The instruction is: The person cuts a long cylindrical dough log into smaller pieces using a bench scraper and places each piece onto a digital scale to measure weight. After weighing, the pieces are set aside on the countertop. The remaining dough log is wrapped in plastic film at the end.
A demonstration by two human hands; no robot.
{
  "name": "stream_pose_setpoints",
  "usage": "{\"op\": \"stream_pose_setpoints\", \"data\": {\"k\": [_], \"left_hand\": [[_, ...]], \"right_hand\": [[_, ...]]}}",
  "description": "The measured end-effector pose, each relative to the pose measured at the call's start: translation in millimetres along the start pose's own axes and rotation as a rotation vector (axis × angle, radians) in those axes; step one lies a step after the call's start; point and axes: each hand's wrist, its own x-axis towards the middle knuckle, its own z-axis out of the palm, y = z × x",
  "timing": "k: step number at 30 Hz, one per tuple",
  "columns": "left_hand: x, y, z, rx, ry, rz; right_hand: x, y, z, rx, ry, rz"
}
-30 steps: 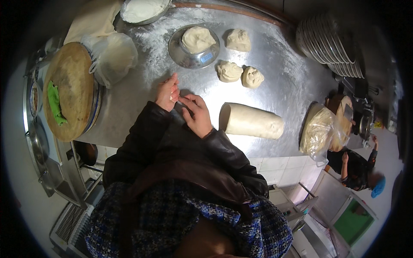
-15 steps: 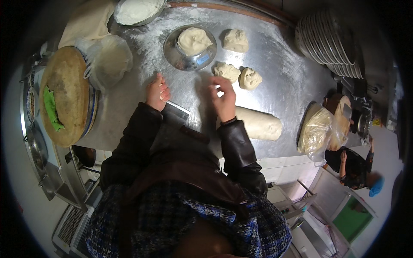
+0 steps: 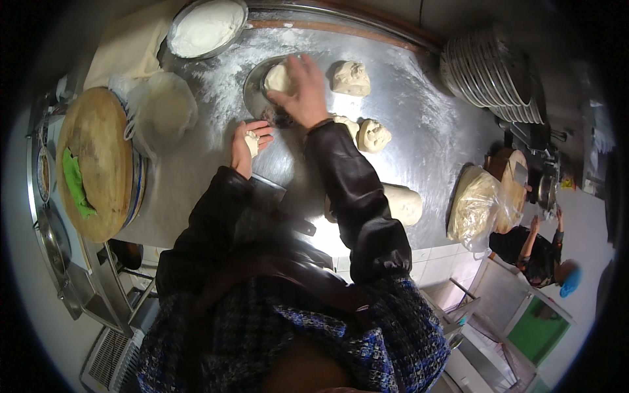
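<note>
My right hand point(image 3: 304, 92) reaches over the scale point(image 3: 252, 92), with thumb and fingers spread around a pale dough lump point(image 3: 276, 78). It hides much of the lump and the scale. Palm up, my left hand point(image 3: 241, 149) holds a small piece of dough point(image 3: 251, 142), its fingers stretched out. Just below it on the metal table lies a cleaver point(image 3: 268, 190), its handle toward me. One dough lump point(image 3: 351, 78) sits right of the scale; two more point(image 3: 374, 135) lie nearer, one partly behind my right sleeve. That forearm also partly covers a thick dough roll point(image 3: 403, 204).
A flour bowl point(image 3: 208, 27) stands at the back left. Along the left are a plastic bag point(image 3: 164, 108) and a round wooden board point(image 3: 101, 177) with a green cloth point(image 3: 77, 183). Stacked trays point(image 3: 485, 69) and bagged dough point(image 3: 475, 203) are at right. Another person point(image 3: 537, 255) works beyond.
My right hand has moved forward and left onto the dough lump on the scale. The closed left hand has opened out, showing a small piece of dough in its palm.
</note>
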Motion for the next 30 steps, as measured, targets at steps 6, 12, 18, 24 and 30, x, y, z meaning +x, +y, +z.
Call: {"op": "stream_pose_setpoints", "data": {"k": [6,12,18,24,30], "left_hand": [[10,0,-6,-0.052,0.025,0.038],[2,2,-11,0.215,0.083,0.178],[7,3,-15,0.323,0.135,0.312],[17,3,-37,0.728,0.366,0.760],[30,10,-35,0.968,0.400,1.056]], "right_hand": [[3,7,0,0.285,0.203,0.126],[-4,53,-65,0.699,0.319,0.485],[-20,58,-70,0.848,0.186,0.668],[-23,55,-64,0.873,0.150,0.668],[-16,28,-41,0.603,0.103,0.525]]}}
